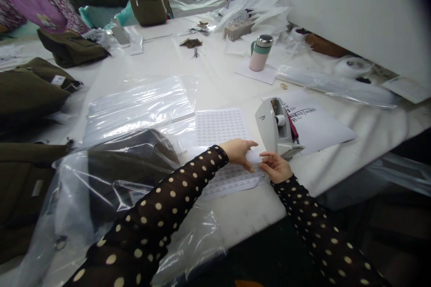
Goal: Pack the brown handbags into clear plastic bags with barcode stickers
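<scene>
A sheet of small printed labels point(220, 125) lies on the table in front of me, its near part bent up into a pale curl between my hands. My left hand point(238, 152) rests over the sheet with thumb and forefinger apart on either side of the curl. At the curl's right edge, the fingertips of my right hand point(278, 168) pinch the label sheet. Just beyond that hand stands a grey tape dispenser point(269, 125). Beneath my left forearm lies a dark green bag in a clear plastic bag point(131, 166).
Flat clear plastic bags point(141, 107) lie left of the labels. A pink flask point(261, 54) stands beyond the dispenser, near handwritten paper point(313, 116). More dark green bags point(30, 85) line the left side. Across the table, a person handles a green bag point(148, 6); another stands at left.
</scene>
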The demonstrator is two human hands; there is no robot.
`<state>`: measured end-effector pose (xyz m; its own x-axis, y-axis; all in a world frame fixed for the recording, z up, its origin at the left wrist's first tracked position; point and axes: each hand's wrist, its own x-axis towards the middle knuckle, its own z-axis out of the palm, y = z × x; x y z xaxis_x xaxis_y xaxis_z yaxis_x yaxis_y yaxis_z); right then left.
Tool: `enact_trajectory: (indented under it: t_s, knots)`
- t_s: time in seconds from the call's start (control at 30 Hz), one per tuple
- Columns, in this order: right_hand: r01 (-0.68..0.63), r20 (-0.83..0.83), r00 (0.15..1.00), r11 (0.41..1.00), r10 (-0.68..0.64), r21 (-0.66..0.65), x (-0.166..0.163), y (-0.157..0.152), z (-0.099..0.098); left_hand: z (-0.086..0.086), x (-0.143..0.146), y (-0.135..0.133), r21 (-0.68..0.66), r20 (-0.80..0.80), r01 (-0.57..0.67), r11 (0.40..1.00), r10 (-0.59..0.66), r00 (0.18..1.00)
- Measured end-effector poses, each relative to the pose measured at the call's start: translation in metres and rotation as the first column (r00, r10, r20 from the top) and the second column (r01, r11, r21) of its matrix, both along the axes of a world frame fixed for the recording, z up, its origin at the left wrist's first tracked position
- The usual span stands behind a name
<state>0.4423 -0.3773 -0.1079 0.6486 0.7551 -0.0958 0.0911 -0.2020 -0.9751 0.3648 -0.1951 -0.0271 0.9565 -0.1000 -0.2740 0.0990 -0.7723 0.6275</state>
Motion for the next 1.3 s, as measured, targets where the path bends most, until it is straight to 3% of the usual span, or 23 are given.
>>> enact_trajectory:
  t_s: [0.13,0.2,0.3,0.37,0.53,0.7,0.87,1.03,1.17,1.3]
  knots:
    - [0.076,0.01,0.997,0.997,-0.077,0.028,-0.008,0.001,0.007,-0.003,0.014,0.007,-0.139,-0.157,0.036,0.99,-0.058,0.986]
    - [0.192,0.209,0.959,0.981,-0.19,0.01,-0.015,0.0,0.014,-0.008,0.015,0.011,-0.211,-0.201,-0.015,0.977,-0.029,0.979]
    - [0.326,0.603,0.75,0.945,-0.272,0.021,-0.028,-0.005,0.026,-0.018,0.012,0.014,-0.269,-0.254,-0.104,0.957,0.033,0.967]
    - [0.325,0.699,0.674,0.946,-0.238,0.009,-0.038,-0.007,0.03,-0.023,0.01,0.015,-0.318,-0.26,-0.14,0.938,0.055,0.964]
    - [0.333,0.692,0.69,0.942,-0.212,-0.043,-0.051,-0.004,0.023,-0.022,0.005,0.009,-0.513,-0.266,-0.133,0.848,-0.01,0.964]
    - [0.318,0.764,0.602,0.947,-0.233,0.038,-0.051,-0.007,0.018,-0.009,0.002,0.002,-0.568,-0.233,-0.097,0.817,-0.047,0.971]
    - [0.275,0.866,0.478,0.961,-0.149,0.014,-0.049,-0.009,0.016,-0.006,0.0,-0.004,-0.469,-0.218,-0.155,0.869,0.056,0.974]
    - [0.293,0.879,0.451,0.956,-0.156,0.019,-0.05,-0.006,0.006,-0.009,0.001,-0.006,-0.396,-0.228,-0.217,0.892,0.134,0.964]
    - [0.27,0.876,0.457,0.963,-0.152,0.027,-0.05,-0.006,0.004,-0.011,0.003,-0.004,-0.433,-0.221,-0.188,0.882,0.099,0.97]
    - [0.328,0.874,0.444,0.944,-0.197,0.046,-0.049,-0.004,0.007,-0.01,0.005,0.0,-0.444,-0.177,-0.092,0.891,0.013,0.984]
